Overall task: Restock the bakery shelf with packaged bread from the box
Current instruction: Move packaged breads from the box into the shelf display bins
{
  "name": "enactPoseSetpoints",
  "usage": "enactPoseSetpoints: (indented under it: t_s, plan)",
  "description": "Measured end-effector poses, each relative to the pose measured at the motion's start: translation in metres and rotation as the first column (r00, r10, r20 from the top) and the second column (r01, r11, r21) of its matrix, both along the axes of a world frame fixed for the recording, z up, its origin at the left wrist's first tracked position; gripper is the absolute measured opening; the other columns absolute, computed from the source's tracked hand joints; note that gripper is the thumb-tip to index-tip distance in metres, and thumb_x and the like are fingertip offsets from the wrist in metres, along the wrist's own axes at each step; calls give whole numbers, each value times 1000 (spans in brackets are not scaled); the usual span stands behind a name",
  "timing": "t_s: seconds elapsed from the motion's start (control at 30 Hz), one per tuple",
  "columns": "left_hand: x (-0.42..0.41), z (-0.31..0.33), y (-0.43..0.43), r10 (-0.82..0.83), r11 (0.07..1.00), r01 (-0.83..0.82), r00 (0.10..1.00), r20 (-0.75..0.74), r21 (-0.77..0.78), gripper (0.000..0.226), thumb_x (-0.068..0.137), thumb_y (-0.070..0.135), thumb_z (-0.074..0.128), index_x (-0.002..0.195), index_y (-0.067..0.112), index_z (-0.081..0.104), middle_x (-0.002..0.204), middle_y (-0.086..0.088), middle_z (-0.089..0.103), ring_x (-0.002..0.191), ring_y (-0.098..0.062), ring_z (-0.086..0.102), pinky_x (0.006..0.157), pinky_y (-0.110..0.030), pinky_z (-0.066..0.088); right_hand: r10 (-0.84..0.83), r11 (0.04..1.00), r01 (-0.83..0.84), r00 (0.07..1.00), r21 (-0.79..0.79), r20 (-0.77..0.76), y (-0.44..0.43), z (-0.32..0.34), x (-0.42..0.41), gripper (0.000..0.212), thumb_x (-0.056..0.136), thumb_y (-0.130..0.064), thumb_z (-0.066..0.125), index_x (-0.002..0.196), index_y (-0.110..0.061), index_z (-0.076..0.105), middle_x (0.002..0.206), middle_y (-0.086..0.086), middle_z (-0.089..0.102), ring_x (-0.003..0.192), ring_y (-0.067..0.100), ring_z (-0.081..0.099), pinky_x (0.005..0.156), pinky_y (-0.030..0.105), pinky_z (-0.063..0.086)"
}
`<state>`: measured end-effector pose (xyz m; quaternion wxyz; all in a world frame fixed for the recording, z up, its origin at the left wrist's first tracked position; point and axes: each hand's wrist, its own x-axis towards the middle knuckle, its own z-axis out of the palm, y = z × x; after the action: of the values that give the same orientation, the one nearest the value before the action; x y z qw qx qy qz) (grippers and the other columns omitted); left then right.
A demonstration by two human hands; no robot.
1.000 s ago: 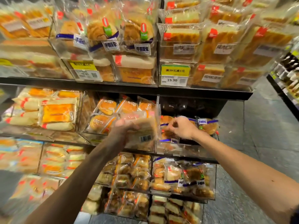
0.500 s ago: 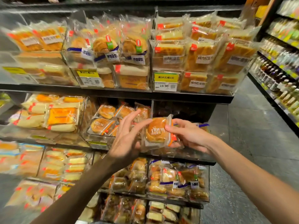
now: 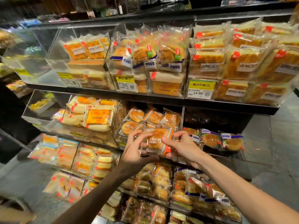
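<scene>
Both hands are on it: the left hand (image 3: 135, 153) pinches the left edge of the clear plastic packet with orange side strips and a round golden bun inside (image 3: 156, 140), the right hand (image 3: 183, 147) grips the right edge with the thumb on the front, and the packet hangs just in front of the clear acrylic bin of matching buns (image 3: 182, 120) on the middle shelf. The good move here, I'd say, is to keep it label-out, lift it over the bin's front lip and lay it on the front row without crushing the soft bun or shoving its neighbours back. The supply box is nowhere in shot, the shelves at far left are smeared with blur, the packet's print is unreadable, and whether it touches the bin front I can't tell
</scene>
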<state>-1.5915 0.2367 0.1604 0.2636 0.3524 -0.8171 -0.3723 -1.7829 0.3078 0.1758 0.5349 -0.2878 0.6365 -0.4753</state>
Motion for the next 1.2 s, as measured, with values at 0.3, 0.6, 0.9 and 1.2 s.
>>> enactPoseSetpoints:
  t_s: [0.3, 0.6, 0.9, 1.2]
  plan:
    - [17, -10, -121, 118, 964, -86, 986, 116, -251, 57, 84, 24, 76, 135, 22, 51, 125, 6, 51, 112, -15, 56, 95, -22, 45, 10, 993, -71, 859, -99, -513, -110, -20, 40, 64, 66, -31, 89, 112, -19, 47, 96, 2, 62, 86, 15, 60, 89, 41, 53]
    - [7, -21, -226, 263, 733, 178, 817, 514, -657, 46, 99, 46, 48, 138, 23, 42, 134, -3, 56, 121, -25, 46, 98, -39, 35, -209, 977, 168, 625, -131, -752, -215, -45, 64, 21, 86, -26, 73, 102, -20, 60, 101, 3, 65, 100, 24, 59, 82, 32, 44]
    - [-9, -22, -243, 301, 622, 375, 695, 653, -687, 40, 97, 20, 53, 137, 14, 51, 132, -7, 53, 125, -27, 39, 100, -43, 35, -304, 929, 345, 507, -133, -807, -237, -53, 82, 32, 96, -32, 61, 123, -14, 67, 118, 5, 70, 113, 22, 62, 95, 34, 49]
    - [8, 10, -234, 158, 741, 341, 749, 644, -578, 35, 100, 31, 50, 130, 16, 57, 120, -8, 65, 117, -27, 50, 95, -41, 42, -262, 954, 277, 580, -116, -771, -195, -28, 89, 42, 92, -29, 67, 130, -14, 58, 125, 4, 66, 114, 21, 62, 95, 34, 50]
